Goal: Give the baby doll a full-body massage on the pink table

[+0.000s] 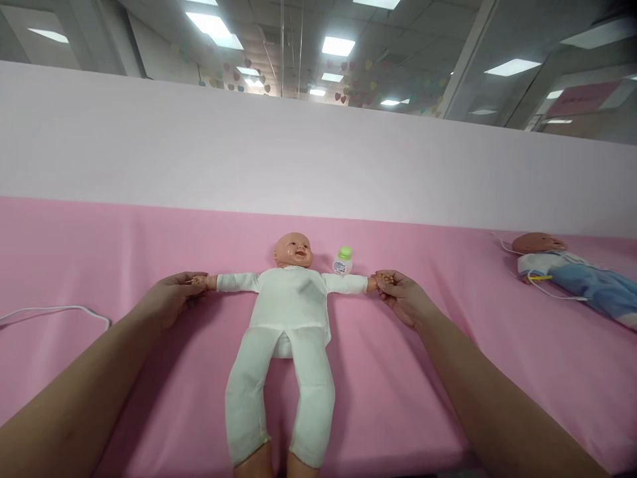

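A baby doll (pixel 291 299) in a white top and trousers lies on its back on the pink sheet (pixel 393 385), head away from me. Both its arms are stretched straight out to the sides. My left hand (pixel 174 295) is closed round the doll's hand on the left, thumb on top. On the other side, my right hand (pixel 402 295) pinches the doll's other hand between thumb and fingers. A small clear bottle (pixel 342 261) with a green cap stands just above the doll's arm on the right, close to its head.
At the far right lies a second doll (pixel 577 272) in blue and white clothes, with thin white tubing and a yellow piece by it. A white cable (pixel 64 308) runs in from the left edge. Behind the sheet rises a white wall (pixel 308 159) with glass above.
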Demonstrator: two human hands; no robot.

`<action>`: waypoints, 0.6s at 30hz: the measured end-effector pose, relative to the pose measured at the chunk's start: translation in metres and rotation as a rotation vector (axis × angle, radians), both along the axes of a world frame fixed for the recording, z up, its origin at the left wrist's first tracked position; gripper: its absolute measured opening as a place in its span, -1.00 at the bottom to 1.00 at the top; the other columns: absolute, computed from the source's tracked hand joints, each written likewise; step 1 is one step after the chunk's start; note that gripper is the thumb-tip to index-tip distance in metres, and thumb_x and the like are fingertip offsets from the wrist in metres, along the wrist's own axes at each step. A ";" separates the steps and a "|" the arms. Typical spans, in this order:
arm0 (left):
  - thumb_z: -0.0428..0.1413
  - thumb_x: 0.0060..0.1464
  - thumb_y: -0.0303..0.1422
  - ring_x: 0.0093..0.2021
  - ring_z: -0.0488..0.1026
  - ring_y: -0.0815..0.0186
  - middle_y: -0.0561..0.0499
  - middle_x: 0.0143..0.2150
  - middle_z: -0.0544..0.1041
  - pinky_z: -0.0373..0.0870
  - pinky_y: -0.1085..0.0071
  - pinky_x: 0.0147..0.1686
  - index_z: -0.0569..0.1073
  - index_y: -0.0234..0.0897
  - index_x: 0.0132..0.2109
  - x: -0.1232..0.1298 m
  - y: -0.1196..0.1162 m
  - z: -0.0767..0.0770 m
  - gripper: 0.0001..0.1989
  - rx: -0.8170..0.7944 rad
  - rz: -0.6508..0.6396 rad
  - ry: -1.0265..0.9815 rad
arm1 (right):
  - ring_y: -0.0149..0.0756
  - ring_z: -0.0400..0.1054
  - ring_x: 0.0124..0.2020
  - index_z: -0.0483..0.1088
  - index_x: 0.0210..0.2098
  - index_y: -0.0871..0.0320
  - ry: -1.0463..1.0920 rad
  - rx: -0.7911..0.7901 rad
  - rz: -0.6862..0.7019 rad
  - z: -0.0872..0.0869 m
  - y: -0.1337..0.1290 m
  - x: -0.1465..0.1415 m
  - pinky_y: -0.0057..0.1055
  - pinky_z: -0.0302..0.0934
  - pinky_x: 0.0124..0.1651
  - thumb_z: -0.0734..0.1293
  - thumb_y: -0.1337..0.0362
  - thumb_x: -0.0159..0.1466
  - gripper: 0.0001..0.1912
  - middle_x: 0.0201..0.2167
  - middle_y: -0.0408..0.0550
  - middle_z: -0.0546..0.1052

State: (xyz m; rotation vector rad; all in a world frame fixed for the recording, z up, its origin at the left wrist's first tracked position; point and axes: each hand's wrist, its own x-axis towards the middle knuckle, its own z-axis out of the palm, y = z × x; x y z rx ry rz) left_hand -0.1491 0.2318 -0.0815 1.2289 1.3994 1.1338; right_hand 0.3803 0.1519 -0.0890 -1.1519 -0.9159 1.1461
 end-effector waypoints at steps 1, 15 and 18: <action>0.44 -0.26 -0.07 -0.24 0.60 0.09 -0.10 -0.25 0.64 0.53 0.17 -0.18 0.64 -0.07 -0.21 0.000 -0.001 0.000 -0.58 0.003 0.003 0.006 | -0.35 0.28 -0.32 0.58 -0.26 0.07 -0.013 -0.002 0.004 0.000 -0.001 -0.001 -0.31 0.27 -0.19 0.72 0.10 -0.11 -0.51 -0.24 -0.08 0.53; 0.49 -0.31 -0.19 -0.19 0.57 0.16 -0.12 -0.18 0.65 0.57 0.29 -0.16 0.63 -0.28 -0.10 -0.004 0.007 -0.003 -0.44 -0.077 0.032 -0.108 | -0.35 0.22 -0.40 0.58 -0.27 0.13 -0.048 -0.062 -0.038 -0.010 0.007 0.003 -0.32 0.21 -0.31 0.66 -0.08 -0.03 -0.49 -0.38 -0.07 0.47; 0.51 -0.29 -0.18 -0.19 0.56 0.21 -0.09 -0.16 0.64 0.54 0.34 -0.16 0.62 -0.26 -0.07 -0.004 0.005 -0.002 -0.43 -0.074 0.003 -0.104 | -0.31 0.29 -0.32 0.59 -0.24 0.10 0.008 -0.060 0.020 -0.009 0.005 0.004 -0.28 0.28 -0.19 0.70 0.05 -0.07 -0.52 -0.26 -0.04 0.51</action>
